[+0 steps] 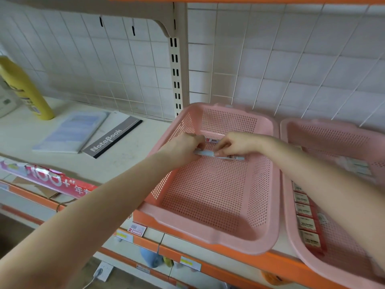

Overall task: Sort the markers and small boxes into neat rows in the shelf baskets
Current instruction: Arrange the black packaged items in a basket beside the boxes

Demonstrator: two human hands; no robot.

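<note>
In your pink mesh basket (208, 205) on the shelf (129, 147), your left hand (183, 147) curls its fingers over one end of a pale blue barcoded marker (230, 157) at the far end, your right hand (237, 143) pinches its middle, and a second marker (211, 140) behind is mostly hidden.
</note>
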